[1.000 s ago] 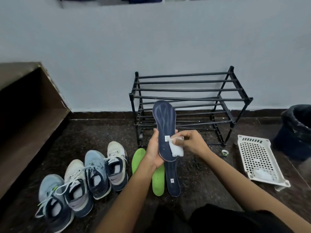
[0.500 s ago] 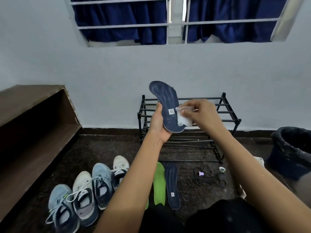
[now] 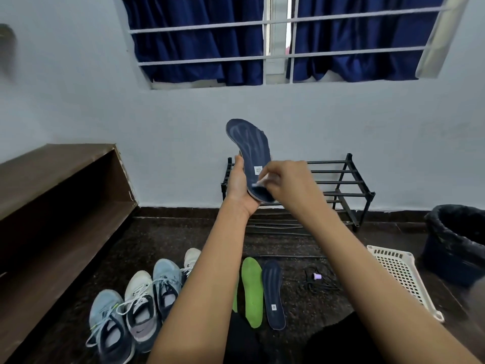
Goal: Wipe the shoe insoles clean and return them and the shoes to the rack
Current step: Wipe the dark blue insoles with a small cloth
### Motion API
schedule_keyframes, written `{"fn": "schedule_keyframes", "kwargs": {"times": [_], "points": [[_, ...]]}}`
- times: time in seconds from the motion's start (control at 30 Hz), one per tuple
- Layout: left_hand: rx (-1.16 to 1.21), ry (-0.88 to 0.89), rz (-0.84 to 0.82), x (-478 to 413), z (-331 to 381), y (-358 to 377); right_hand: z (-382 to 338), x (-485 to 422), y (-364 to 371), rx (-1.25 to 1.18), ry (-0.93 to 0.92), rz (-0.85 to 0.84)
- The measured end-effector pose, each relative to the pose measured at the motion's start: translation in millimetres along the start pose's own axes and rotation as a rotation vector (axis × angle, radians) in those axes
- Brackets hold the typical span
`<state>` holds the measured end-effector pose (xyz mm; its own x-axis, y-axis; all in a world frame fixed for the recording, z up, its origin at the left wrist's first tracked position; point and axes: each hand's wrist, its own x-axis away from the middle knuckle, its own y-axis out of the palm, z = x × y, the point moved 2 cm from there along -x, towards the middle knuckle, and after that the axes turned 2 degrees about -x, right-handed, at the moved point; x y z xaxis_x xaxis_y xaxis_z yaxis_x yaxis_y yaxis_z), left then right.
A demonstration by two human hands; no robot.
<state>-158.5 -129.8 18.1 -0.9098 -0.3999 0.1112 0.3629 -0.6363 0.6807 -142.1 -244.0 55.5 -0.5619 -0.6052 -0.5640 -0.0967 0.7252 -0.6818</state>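
My left hand point(image 3: 240, 186) grips a dark navy insole point(image 3: 250, 149) by its heel end and holds it upright before the wall. My right hand point(image 3: 284, 179) pinches a small white wipe point(image 3: 258, 183) and presses it on the insole's lower part. On the floor below lie a green insole point(image 3: 252, 288) and a second navy insole point(image 3: 273, 292), side by side. Several sneakers point(image 3: 139, 308) stand in a row at the lower left. The black shoe rack point(image 3: 338, 190) stands empty against the wall behind my hands.
A white perforated plastic tray point(image 3: 399, 274) lies on the floor at right, with a dark bin point(image 3: 458, 240) beyond it. A brown wooden shelf unit point(image 3: 55, 206) runs along the left. Black laces and a small purple item point(image 3: 317, 276) lie near the insoles.
The view tilted upward, so the window came into sight. My hands lifted the navy insole higher, and my right hand slid the wipe down toward the heel.
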Motion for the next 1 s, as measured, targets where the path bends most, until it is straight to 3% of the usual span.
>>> {"fn": "schedule_keyframes", "kwargs": {"times": [0.13, 0.3, 0.5, 0.6, 0.73, 0.87, 1.0], "points": [[0.024, 0.019, 0.015, 4.4, -2.5, 1.7, 1.4, 15.4, 8.8, 0.049, -0.029, -0.032], [0.042, 0.004, 0.016, 6.1, -14.0, -3.1, 3.7, 31.0, 10.4, -0.123, 0.023, -0.058], [0.047, 0.015, 0.008, 9.3, -15.3, -6.8, 7.5, 35.3, 19.5, 0.064, -0.027, -0.165], [0.057, 0.023, -0.003, 11.5, -14.2, -4.9, 9.6, 39.7, 17.7, 0.110, -0.044, -0.068], [0.016, 0.019, 0.000, 15.0, -22.8, -2.1, 3.4, 49.0, 11.3, -0.166, 0.016, 0.059], [0.034, 0.015, -0.007, 21.0, -24.6, -4.5, 1.1, 51.0, 9.3, -0.191, 0.032, -0.061], [0.094, 0.005, -0.010, 24.9, -21.3, -11.8, 5.9, 53.5, 15.2, -0.010, -0.012, -0.152]]}}
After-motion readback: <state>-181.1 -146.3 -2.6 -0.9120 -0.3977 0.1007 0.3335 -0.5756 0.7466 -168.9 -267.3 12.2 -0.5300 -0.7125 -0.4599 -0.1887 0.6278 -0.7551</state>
